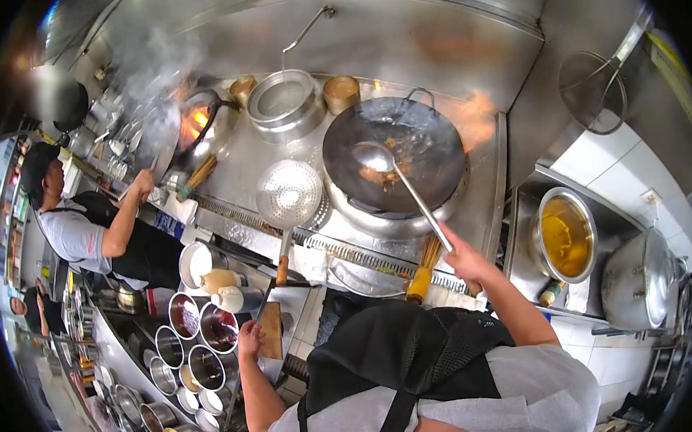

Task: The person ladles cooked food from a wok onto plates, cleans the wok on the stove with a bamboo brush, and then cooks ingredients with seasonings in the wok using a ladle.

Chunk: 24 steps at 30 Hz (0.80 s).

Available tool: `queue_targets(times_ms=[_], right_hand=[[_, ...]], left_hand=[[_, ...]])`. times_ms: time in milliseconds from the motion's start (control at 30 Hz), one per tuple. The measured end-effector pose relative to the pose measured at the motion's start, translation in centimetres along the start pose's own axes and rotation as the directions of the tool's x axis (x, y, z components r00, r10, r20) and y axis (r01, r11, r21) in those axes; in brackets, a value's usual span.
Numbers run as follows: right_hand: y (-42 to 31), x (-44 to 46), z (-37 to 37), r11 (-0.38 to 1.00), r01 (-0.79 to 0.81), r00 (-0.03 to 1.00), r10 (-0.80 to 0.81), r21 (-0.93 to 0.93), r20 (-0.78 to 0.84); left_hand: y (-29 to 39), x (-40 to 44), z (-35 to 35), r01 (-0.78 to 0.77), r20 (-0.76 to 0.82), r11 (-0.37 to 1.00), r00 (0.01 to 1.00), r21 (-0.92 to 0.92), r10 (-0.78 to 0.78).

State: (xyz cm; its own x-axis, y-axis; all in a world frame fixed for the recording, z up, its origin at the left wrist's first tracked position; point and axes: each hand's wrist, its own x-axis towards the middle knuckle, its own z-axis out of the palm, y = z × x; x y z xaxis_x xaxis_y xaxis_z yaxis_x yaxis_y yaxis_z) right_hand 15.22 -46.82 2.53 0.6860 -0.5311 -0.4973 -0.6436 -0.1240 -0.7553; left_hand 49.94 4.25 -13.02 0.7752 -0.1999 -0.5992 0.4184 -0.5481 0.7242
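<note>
My right hand is closed round the long handle of a ladle. The ladle's bowl rests inside a large dark wok, over some brown bits of food. Flames rise at the wok's right side. Down at the left, my left hand is closed beside a group of metal seasoning pots. A thin dark rod seems to run up from its fingers, but I cannot tell what it is. A perforated strainer with a wooden handle lies left of the wok.
A lidless steel pot stands behind the strainer. On the right are a bowl of yellow oil and a big lidded pot. A bamboo brush lies at the stove's front edge. A co-worker cooks at a flaming wok to the left.
</note>
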Motion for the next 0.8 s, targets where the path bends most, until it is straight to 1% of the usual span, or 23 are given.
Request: queue_targets(times_ms=[33,67,133,167,200,233,267,300,333,367,400,433,467,500,533,567,600,667,700,733,800], right_hand=[[-0.9,-1.0,-0.2,0.996,-0.051,0.998,0.054,-0.073,0.032],[0.4,-0.4,-0.6,0.997,-0.05,0.998,0.052,-0.064,0.024],[4.1,1.4,-1.5,0.977,0.116,0.988,-0.132,-0.176,-0.077],[1.3,0.2,-2.7,0.994,-0.075,0.996,0.071,-0.074,-0.059],[2.6,1.1,-2.5,0.995,-0.068,0.996,0.064,-0.071,-0.06],[4.7,2.3,-2.1,0.979,-0.011,0.97,-0.039,-0.202,-0.24],[5.8,3.2,-1.6,0.941,0.02,0.903,-0.162,-0.338,-0.398],[5.0,3.0,-1.5,0.923,-0.118,0.91,-0.048,-0.367,-0.412],[4.5,2.6,-1.6,0.923,-0.118,0.911,-0.046,-0.366,-0.409],[3.9,2.3,-2.0,0.947,-0.091,0.949,-0.011,-0.307,-0.315],[3.0,1.5,-2.6,0.967,-0.074,0.976,0.019,-0.245,-0.219],[-1.7,-1.5,-2.9,0.969,-0.189,0.979,0.173,-0.162,-0.106],[-1.2,-2.2,-2.2,0.968,-0.196,0.977,0.179,-0.157,-0.117],[-0.2,-3.2,-1.0,0.95,-0.105,0.986,0.061,-0.295,-0.153],[0.2,-4.0,0.3,0.902,-0.019,0.983,-0.061,-0.431,-0.172],[-0.7,-5.6,1.0,0.928,-0.006,0.989,-0.049,-0.373,-0.137],[-1.0,-5.8,1.7,0.93,-0.017,0.988,-0.042,-0.368,-0.151],[-0.8,-6.1,2.8,0.917,-0.113,0.994,0.103,-0.383,-0.048],[-0.1,-5.4,3.4,0.933,-0.14,0.986,0.101,-0.331,-0.132],[0.7,-4.0,3.8,0.936,-0.156,0.982,0.112,-0.315,-0.153],[1.5,-1.4,3.7,0.924,-0.149,0.923,0.002,-0.351,-0.386]], left_hand=[[0.4,0.1,0.3,-0.033,-0.013,0.999,0.999,0.04,0.034],[0.1,0.5,0.6,-0.042,-0.01,0.998,0.999,0.047,0.042],[-1.7,1.3,1.6,-0.033,0.059,0.998,0.998,0.052,0.03],[-3.2,1.8,2.1,0.01,0.111,0.998,0.994,0.066,-0.017],[-4.4,1.8,3.0,0.047,0.146,0.989,0.987,0.141,-0.068],[-7.1,2.6,4.0,0.046,0.159,0.988,0.985,0.15,-0.07],[-8.1,2.0,5.5,0.134,0.154,0.973,0.974,0.19,-0.164],[-9.2,1.0,6.8,0.209,0.207,0.955,0.945,0.211,-0.253],[-10.6,-0.2,8.5,0.035,0.286,0.896,0.942,0.442,-0.177],[-11.5,-0.5,9.6,-0.162,0.383,0.763,0.916,0.626,-0.12],[-12.8,0.4,9.1,-0.169,0.39,0.76,0.913,0.628,-0.12],[-14.9,1.3,8.9,-0.168,0.411,0.789,0.904,0.591,-0.116],[-16.8,2.1,8.6,-0.168,0.433,0.816,0.895,0.553,-0.109],[-18.5,3.1,8.1,-0.169,0.453,0.84,0.886,0.516,-0.1],[-19.9,4.3,7.5,-0.17,0.473,0.862,0.877,0.478,-0.089],[-20.8,5.5,6.8,-0.17,0.492,0.882,0.867,0.439,-0.078],[-21.1,6.6,6.4,-0.168,0.513,0.901,0.856,0.401,-0.068],[-21.7,9.2,4.3,-0.163,0.559,0.931,0.827,0.327,-0.051],[-21.3,10.7,3.4,-0.164,0.584,0.942,0.811,0.294,-0.041],[-21.1,11.4,1.9,-0.181,0.599,0.935,0.799,0.305,-0.04],[-20.3,13.0,-0.7,-0.453,0.673,0.755,0.739,0.474,0.021]])
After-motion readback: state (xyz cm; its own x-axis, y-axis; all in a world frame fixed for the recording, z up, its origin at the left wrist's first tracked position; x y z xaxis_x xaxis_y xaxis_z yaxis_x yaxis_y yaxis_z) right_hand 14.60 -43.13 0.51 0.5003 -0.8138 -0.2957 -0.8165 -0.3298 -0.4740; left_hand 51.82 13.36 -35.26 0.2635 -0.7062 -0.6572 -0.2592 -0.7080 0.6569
